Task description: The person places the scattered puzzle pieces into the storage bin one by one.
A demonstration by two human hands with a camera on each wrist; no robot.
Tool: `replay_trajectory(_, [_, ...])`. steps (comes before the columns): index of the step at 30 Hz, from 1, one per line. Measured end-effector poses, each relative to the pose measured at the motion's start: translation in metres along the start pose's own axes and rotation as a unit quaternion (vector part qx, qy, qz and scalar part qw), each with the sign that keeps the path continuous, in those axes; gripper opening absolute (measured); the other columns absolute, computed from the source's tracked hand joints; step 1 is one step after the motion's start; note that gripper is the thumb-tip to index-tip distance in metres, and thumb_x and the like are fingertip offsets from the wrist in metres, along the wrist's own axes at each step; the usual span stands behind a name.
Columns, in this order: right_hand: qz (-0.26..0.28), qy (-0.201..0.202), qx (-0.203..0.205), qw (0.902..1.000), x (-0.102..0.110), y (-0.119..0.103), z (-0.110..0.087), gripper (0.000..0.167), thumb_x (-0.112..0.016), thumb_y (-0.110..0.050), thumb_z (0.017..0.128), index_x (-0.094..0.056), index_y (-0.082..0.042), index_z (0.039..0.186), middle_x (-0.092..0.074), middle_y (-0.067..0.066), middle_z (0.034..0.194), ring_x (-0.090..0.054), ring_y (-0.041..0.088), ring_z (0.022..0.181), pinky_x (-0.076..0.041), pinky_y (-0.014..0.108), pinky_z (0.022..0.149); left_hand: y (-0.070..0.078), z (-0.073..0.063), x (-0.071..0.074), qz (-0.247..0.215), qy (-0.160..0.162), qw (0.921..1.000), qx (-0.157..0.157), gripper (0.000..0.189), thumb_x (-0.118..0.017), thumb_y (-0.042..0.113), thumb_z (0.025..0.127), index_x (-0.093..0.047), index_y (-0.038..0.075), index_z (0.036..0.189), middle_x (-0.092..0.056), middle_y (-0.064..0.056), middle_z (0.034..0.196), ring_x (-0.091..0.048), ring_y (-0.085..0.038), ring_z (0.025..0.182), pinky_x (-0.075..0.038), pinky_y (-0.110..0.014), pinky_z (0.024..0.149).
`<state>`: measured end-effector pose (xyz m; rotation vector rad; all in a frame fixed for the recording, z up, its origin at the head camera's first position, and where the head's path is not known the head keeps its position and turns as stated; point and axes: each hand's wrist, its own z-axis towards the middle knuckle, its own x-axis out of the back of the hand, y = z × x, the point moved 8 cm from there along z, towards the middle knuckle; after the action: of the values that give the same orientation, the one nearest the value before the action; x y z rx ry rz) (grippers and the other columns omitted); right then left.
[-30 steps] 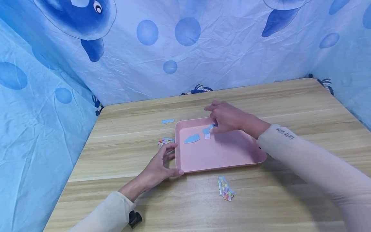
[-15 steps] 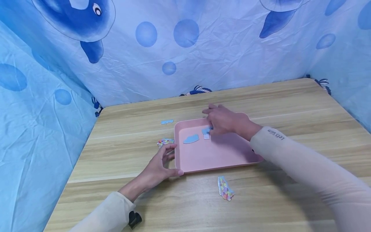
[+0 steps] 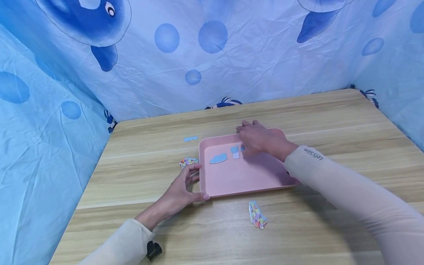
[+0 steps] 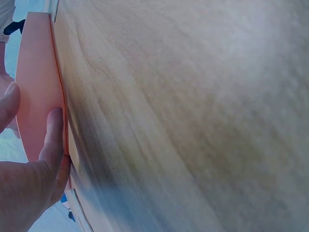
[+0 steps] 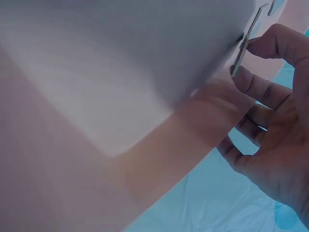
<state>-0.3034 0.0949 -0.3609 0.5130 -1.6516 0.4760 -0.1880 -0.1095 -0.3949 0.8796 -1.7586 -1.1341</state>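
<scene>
A shallow pink tray [image 3: 232, 180] lies on the wooden table. My left hand [image 3: 179, 193] holds its near left corner, thumb at the front rim and fingers along the left wall [image 4: 41, 87]. My right hand [image 3: 256, 140] reaches over the tray's far side. In the right wrist view its thumb and index finger pinch a thin, flat puzzle piece [image 5: 241, 55] by the edges; the other fingers are at the far rim. From the head view only a blue bit of that piece shows. Just left of it lies a blue-and-white piece [image 3: 235, 152], and a larger blue piece [image 3: 218, 158] is farther left.
Outside the tray, a colourful piece [image 3: 258, 215] lies in front, another colourful piece [image 3: 188, 162] by the left wall, and a small blue piece [image 3: 190, 138] behind it. A blue curtain [image 3: 185, 55] with printed whales hangs beyond the table.
My right hand first shifts the pinched puzzle piece left and nearer against the blue-and-white piece, then slightly right, leaving a small gap. The left hand stays at the tray corner.
</scene>
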Motion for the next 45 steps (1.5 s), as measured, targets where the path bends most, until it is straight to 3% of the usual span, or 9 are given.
replay_trajectory(12, [-0.021, -0.018, 0.003, 0.9996, -0.004, 0.0, -0.001, 0.036, -0.066, -0.029, 0.085, -0.071, 0.0, 0.107, -0.048, 0.015, 0.142, -0.032, 0.037, 0.137, -0.023, 0.061, 0.11, 0.0, 0.0, -0.001, 0.003, 0.0, 1.0, -0.003, 0.093, -0.087, 0.007, 0.067, -0.034, 0.018, 0.143, -0.04, -0.001, 0.146, -0.041, -0.022, 0.134, -0.029, -0.047, 0.112])
replay_trajectory(14, [-0.024, -0.017, 0.006, 0.9996, -0.004, 0.0, -0.002, 0.031, -0.065, -0.029, 0.085, -0.072, -0.002, 0.1, -0.05, 0.014, 0.141, -0.034, 0.037, 0.136, -0.023, 0.061, 0.11, 0.0, 0.0, -0.001, 0.003, 0.0, 1.0, -0.002, 0.093, -0.087, 0.007, 0.067, -0.034, 0.018, 0.143, -0.04, -0.001, 0.146, -0.041, -0.022, 0.134, -0.031, -0.046, 0.111])
replay_trajectory(17, [-0.021, -0.016, 0.01, 0.9996, -0.002, 0.001, -0.003, 0.023, -0.063, -0.027, 0.086, -0.071, -0.007, 0.077, -0.052, 0.013, 0.139, -0.038, 0.035, 0.132, -0.024, 0.063, 0.108, 0.0, 0.0, -0.001, 0.004, -0.001, 1.0, -0.001, 0.092, -0.087, 0.008, 0.068, -0.034, 0.017, 0.143, -0.04, -0.001, 0.146, -0.041, -0.022, 0.134, -0.034, -0.045, 0.11])
replay_trajectory(19, [-0.015, -0.014, 0.013, 0.9997, 0.0, 0.001, -0.004, 0.027, -0.061, -0.025, 0.087, -0.064, -0.012, 0.063, -0.052, 0.012, 0.139, -0.038, 0.035, 0.131, -0.025, 0.063, 0.107, 0.0, 0.0, -0.002, 0.004, -0.002, 1.0, -0.001, 0.093, -0.087, 0.008, 0.068, -0.034, 0.017, 0.143, -0.04, -0.002, 0.146, -0.041, -0.022, 0.134, -0.033, -0.045, 0.11])
replay_trajectory(22, [0.003, -0.006, 0.018, 0.9998, 0.007, 0.001, -0.007, 0.032, -0.061, -0.024, 0.087, -0.057, -0.016, 0.056, -0.051, 0.012, 0.14, -0.036, 0.036, 0.133, -0.024, 0.063, 0.106, 0.0, 0.0, -0.001, 0.004, -0.003, 1.0, -0.002, 0.093, -0.087, 0.008, 0.067, -0.034, 0.017, 0.143, -0.04, -0.001, 0.146, -0.04, -0.022, 0.134, -0.03, -0.047, 0.111])
replay_trajectory(29, [0.03, 0.047, 0.039, 0.9977, 0.029, -0.001, -0.017, 0.02, -0.073, -0.028, 0.082, -0.062, -0.019, 0.068, -0.054, 0.011, 0.135, -0.041, 0.035, 0.128, -0.034, 0.058, 0.095, 0.001, 0.0, -0.001, 0.006, -0.005, 1.0, -0.001, 0.092, -0.087, 0.009, 0.068, -0.034, 0.018, 0.142, -0.04, -0.001, 0.146, -0.04, -0.022, 0.135, -0.03, -0.047, 0.112])
replay_trajectory(34, [0.022, 0.088, 0.054, 0.9944, 0.042, -0.004, -0.026, 0.013, -0.068, -0.023, 0.082, -0.062, -0.018, 0.071, -0.058, 0.009, 0.129, -0.048, 0.03, 0.115, -0.039, 0.052, 0.087, 0.002, 0.0, 0.0, 0.006, -0.005, 1.0, 0.0, 0.092, -0.087, 0.009, 0.068, -0.034, 0.018, 0.143, -0.04, 0.0, 0.146, -0.04, -0.022, 0.135, -0.028, -0.048, 0.113])
replay_trajectory(40, [0.031, 0.116, 0.051, 0.9914, 0.049, 0.003, -0.034, 0.005, -0.061, -0.017, 0.08, -0.064, -0.015, 0.078, -0.059, 0.01, 0.125, -0.05, 0.03, 0.113, -0.039, 0.053, 0.087, 0.003, 0.0, 0.0, 0.005, -0.006, 1.0, 0.002, 0.091, -0.087, 0.008, 0.068, -0.035, 0.019, 0.142, -0.04, -0.001, 0.146, -0.04, -0.021, 0.135, -0.031, -0.046, 0.111])
replay_trajectory(45, [0.037, 0.114, 0.038, 0.9921, 0.048, 0.014, -0.038, 0.015, -0.063, -0.02, 0.082, -0.069, -0.01, 0.092, -0.058, 0.012, 0.127, -0.049, 0.032, 0.117, -0.037, 0.057, 0.094, 0.004, 0.0, 0.001, 0.007, -0.004, 0.9999, 0.007, 0.09, -0.087, 0.009, 0.068, -0.035, 0.02, 0.141, -0.04, 0.0, 0.146, -0.041, -0.021, 0.134, -0.037, -0.045, 0.108])
